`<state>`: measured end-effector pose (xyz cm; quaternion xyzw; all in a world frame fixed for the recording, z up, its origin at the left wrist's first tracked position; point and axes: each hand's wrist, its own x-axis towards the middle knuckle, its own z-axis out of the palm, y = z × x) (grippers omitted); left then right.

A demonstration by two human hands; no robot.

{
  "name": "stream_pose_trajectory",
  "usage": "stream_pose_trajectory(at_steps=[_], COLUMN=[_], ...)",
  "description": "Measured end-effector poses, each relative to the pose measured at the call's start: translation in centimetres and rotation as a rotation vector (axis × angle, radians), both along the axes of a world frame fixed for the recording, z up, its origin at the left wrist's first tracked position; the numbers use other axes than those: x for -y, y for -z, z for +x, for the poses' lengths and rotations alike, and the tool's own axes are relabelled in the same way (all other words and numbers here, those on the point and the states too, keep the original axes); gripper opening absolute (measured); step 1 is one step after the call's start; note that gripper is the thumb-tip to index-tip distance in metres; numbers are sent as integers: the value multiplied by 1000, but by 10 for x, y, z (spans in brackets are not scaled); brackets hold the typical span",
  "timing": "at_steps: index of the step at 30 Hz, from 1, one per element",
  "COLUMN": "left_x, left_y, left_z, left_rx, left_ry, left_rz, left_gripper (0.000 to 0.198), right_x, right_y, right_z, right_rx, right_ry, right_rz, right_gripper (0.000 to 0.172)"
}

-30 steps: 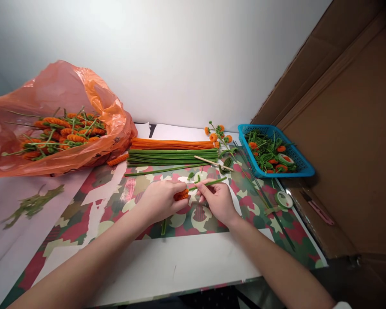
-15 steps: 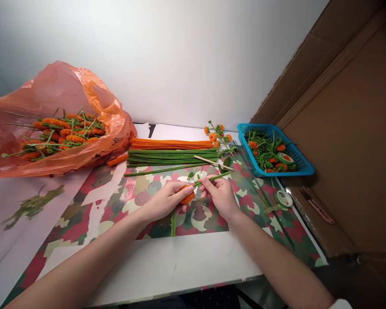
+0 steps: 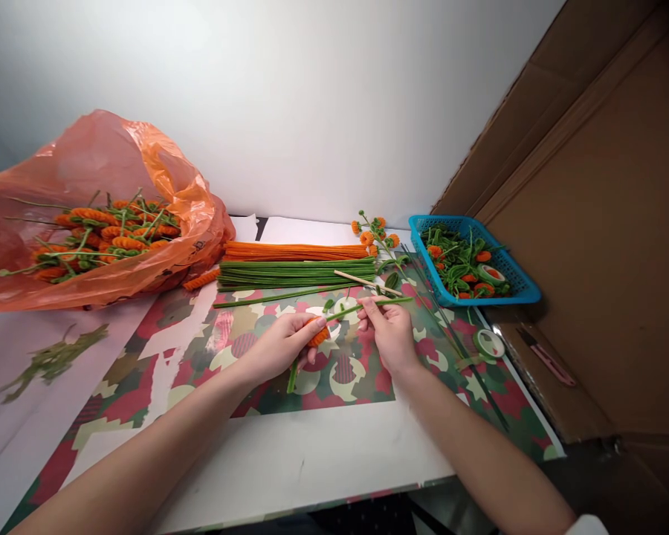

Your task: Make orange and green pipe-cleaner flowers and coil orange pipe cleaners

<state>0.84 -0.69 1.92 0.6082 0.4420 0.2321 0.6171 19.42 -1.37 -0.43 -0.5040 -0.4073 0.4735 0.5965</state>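
My left hand is closed around a coiled orange pipe cleaner piece, partly hidden by the fingers. A green pipe cleaner runs out of that grip to the right, and a green end also sticks out below the palm. Between thumb and fingertips, my right hand pinches the green pipe cleaner near its right part; the tip reaches beyond the fingers. Just behind the hands lie small green leaf pieces, a thin wooden stick and bundles of green pipe cleaners and orange pipe cleaners.
At left stands an orange plastic bag of orange and green pieces. A blue basket holds more at right, near a roll of green tape and a pink cutter. An orange flower stem lies at the back.
My right hand has slid to the right along the green pipe cleaner, away from my left hand. The green end below my left hand has swung to the left.
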Motion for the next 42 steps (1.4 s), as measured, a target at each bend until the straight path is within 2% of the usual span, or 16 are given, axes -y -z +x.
stream_pose_trajectory(at_steps=[4,6,10,12,15,18,22,31,34,39,42], left_x=[-1,-1,1,4,8,10,10,10,9,5,4], left_y=[1,2,1,0,-1,2,4,3,2,1,0], left_z=[-1,-1,0,1,2,3,3,2,1,-4,-3], left_rx=[9,20,57,86,129,95,-21,-164,-105,151,169], left_ry=[0,-7,25,64,70,-6,-88,-153,-118,-3,-96], left_rz=[-14,-29,-4,-1,55,262,475,589,486,4,-10], left_gripper=[45,45,44,41,30,41,21,18,22,32,34], right_x=[0,2,9,13,16,15,16,21,21,19,19], right_y=[0,-2,-7,-9,-10,-10,-11,-4,-4,-10,-10], right_z=[0,-3,-14,-18,-19,-18,-18,-21,-21,-18,-19], right_rx=[-18,-61,-123,-94,-60,-82,-74,41,57,106,25], right_ry=[13,-24,-254,-322,-265,-235,-249,-239,-244,-202,-224], right_rz=[-9,-35,-112,-136,-133,-144,-124,-94,-93,-74,-84], right_gripper=[33,33,35,33,30,32,30,22,19,18,23])
